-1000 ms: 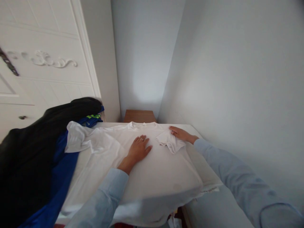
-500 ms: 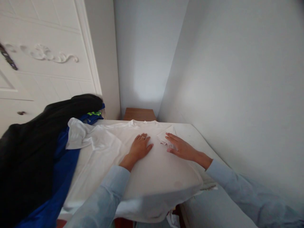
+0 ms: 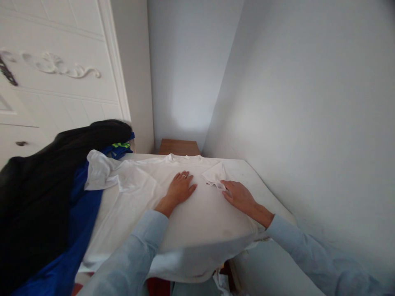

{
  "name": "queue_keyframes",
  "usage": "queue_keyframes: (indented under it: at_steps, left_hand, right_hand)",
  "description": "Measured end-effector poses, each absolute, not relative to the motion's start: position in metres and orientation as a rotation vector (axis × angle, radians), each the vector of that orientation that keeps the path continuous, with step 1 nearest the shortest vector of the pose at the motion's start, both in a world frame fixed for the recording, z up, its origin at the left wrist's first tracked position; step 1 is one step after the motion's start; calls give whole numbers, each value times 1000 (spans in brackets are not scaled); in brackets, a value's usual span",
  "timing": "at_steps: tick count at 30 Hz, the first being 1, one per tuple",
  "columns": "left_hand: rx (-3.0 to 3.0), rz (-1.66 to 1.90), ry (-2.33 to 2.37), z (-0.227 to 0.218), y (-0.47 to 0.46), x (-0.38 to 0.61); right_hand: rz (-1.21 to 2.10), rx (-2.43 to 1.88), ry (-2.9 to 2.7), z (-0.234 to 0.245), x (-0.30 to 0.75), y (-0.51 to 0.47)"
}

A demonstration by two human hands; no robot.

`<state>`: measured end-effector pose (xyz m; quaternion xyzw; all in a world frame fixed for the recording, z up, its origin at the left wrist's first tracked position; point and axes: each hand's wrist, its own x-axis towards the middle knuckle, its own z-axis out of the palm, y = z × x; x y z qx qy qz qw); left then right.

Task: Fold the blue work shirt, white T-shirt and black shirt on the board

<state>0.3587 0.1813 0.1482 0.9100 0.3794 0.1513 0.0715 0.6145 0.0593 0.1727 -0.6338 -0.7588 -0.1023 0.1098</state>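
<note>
A white T-shirt (image 3: 197,222) lies spread over a white table, its neckline at the far edge and its hem hanging over the near side. One sleeve (image 3: 103,170) sticks out to the left, while the other sleeve (image 3: 214,173) is folded inward on the right. My left hand (image 3: 180,189) rests flat on the middle of the shirt, fingers spread, a ring on one finger. At the edge of the folded sleeve, my right hand (image 3: 239,197) pinches the fabric between thumb and fingers.
Black clothing (image 3: 40,185) and blue clothing (image 3: 83,230) are heaped along the left. Behind them stands a white wardrobe (image 3: 64,111). A grey-white wall (image 3: 293,123) runs close on the right, and a brown wooden piece (image 3: 179,146) sits beyond the table's far edge.
My right hand has moved slightly right and down, and its fingers have closed on the sleeve's edge. My left hand stays flat on the shirt. The view has shifted a little.
</note>
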Motion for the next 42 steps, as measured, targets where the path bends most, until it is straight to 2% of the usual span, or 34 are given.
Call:
queue_keyframes:
  at_steps: [4, 8, 13, 20, 26, 34, 42]
  left_hand:
    - [2709, 499, 1125, 149, 181, 358]
    - [2705, 506, 1127, 148, 181, 359]
    - [2723, 473, 1127, 148, 181, 359]
    - [2708, 503, 1118, 149, 181, 358]
    - [2713, 456, 1142, 153, 179, 358]
    - [2727, 418, 1150, 155, 178, 358]
    - [2726, 423, 1144, 152, 180, 359]
  right_hand:
    - [-357, -1713, -2333, 180, 611, 55]
    - [-172, -1656, -2527, 185, 607, 48]
    - [-180, -1691, -2365, 196, 607, 53]
    - [-5, -1563, -2356, 189, 617, 124]
    - [158, -1668, -2413, 180, 624, 191]
    - [39, -1696, -2234, 169, 632, 211]
    - [55, -1816, -2041, 148, 674, 207]
